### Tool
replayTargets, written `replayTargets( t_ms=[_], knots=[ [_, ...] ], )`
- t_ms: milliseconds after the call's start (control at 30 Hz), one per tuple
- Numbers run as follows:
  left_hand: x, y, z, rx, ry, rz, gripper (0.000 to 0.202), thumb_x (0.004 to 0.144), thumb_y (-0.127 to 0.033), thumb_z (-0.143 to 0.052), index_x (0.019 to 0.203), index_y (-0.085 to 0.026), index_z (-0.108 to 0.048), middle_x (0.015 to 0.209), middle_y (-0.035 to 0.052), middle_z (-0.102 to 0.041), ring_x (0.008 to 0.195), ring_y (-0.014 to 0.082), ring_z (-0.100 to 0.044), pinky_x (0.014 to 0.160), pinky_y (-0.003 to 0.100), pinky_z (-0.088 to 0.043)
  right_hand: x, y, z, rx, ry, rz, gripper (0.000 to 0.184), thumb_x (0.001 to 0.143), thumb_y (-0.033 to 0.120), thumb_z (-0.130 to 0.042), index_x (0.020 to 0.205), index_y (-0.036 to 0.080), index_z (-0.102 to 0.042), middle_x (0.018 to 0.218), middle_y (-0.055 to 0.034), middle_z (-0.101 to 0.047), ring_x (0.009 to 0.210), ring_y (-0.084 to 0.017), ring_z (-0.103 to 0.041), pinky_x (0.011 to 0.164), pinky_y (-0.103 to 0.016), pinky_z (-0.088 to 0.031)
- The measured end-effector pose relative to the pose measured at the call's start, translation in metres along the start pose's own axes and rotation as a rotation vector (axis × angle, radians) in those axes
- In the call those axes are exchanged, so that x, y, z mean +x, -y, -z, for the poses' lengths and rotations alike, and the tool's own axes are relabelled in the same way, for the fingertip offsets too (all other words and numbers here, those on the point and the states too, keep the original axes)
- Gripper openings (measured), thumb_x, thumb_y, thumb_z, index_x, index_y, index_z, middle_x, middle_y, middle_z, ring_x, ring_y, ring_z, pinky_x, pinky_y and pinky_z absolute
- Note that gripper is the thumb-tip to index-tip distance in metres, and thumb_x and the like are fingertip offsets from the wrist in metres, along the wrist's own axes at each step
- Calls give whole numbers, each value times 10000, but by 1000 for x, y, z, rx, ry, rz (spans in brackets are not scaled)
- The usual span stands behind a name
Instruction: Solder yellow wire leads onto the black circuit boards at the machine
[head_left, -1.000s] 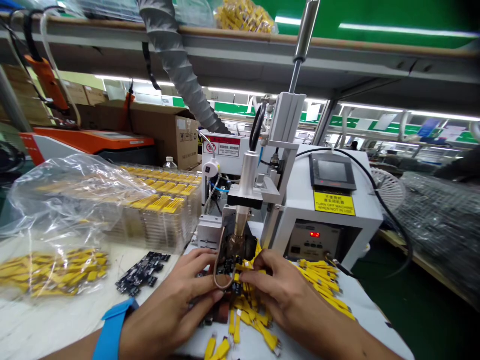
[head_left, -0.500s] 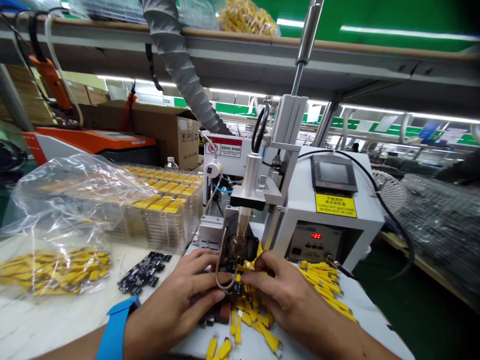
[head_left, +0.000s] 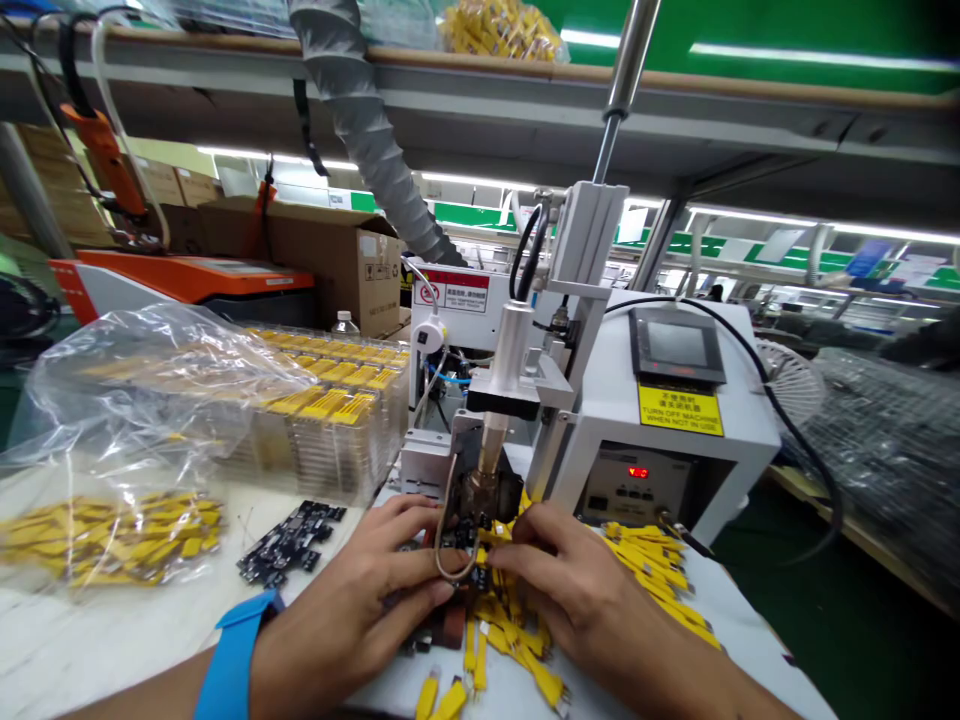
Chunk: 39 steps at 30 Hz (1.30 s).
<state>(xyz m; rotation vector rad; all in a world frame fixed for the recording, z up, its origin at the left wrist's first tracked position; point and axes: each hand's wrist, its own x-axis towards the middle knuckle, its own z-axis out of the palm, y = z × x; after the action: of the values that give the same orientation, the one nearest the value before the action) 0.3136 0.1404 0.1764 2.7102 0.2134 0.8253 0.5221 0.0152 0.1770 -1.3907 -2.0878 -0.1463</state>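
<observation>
Both my hands meet under the brass-coloured tip of a soldering head [head_left: 484, 480]. My left hand [head_left: 352, 600], with a blue wristband [head_left: 234, 660] on its wrist, pinches a small black circuit board [head_left: 461, 535] from the left. My right hand [head_left: 577, 600] comes in from the right, its fingers on the end of a yellow flat cable [head_left: 506, 540]. A thin curved wire loop [head_left: 448, 530] hangs in front of my left fingertips. A loose pile of yellow cables [head_left: 510, 640] lies under and beyond my hands. The exact contact points are partly hidden by my fingers.
A white soldering machine [head_left: 675, 420] with a screen and red display stands right. Left are a plastic bag of yellow cables [head_left: 112, 530], black boards [head_left: 289, 540], and stacked clear trays [head_left: 322, 430]. A grey duct [head_left: 360, 130] hangs overhead.
My hands stay at the soldering head with little visible movement. The whole scene sits slightly further right and higher in the view.
</observation>
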Motion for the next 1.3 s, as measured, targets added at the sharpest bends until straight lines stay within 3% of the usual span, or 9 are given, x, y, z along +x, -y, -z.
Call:
replayTargets(
  t_ms=[300,433,900,1300],
  knots=[
    [-5,6,-4,-45,-62,95,319,880,-249,-604,1198,-272,-595,1268,55,-584,1189,268,-504,989,446,-450,1,-3,-1,-5,-7,17,299,915,77,-411,1047,152,-668,888,-109,-566,780,-215,-538,636,-332,-496],
    [-3,4,-5,-41,-59,90,299,886,-242,-596,1184,-270,-596,1252,57,-586,1186,266,-498,980,447,-454,1,-5,-1,0,13,34,295,919,75,-420,1073,186,-645,949,-100,-562,835,-218,-537,666,-334,-495],
    [-3,3,-3,-57,-20,109,337,852,-186,-610,1184,-241,-594,1254,68,-592,1215,283,-472,1034,509,-390,-1,-5,-4,-77,-6,37,288,931,102,-400,1029,169,-663,876,-104,-551,772,-219,-545,620,-335,-516],
    [-4,-1,-2,-32,-42,114,387,822,-172,-618,1202,-239,-591,1269,78,-583,1219,296,-473,1001,492,-439,-1,-6,-5,-73,18,10,310,930,120,-388,1033,170,-676,861,-105,-547,759,-220,-546,611,-343,-513]
  ],
)
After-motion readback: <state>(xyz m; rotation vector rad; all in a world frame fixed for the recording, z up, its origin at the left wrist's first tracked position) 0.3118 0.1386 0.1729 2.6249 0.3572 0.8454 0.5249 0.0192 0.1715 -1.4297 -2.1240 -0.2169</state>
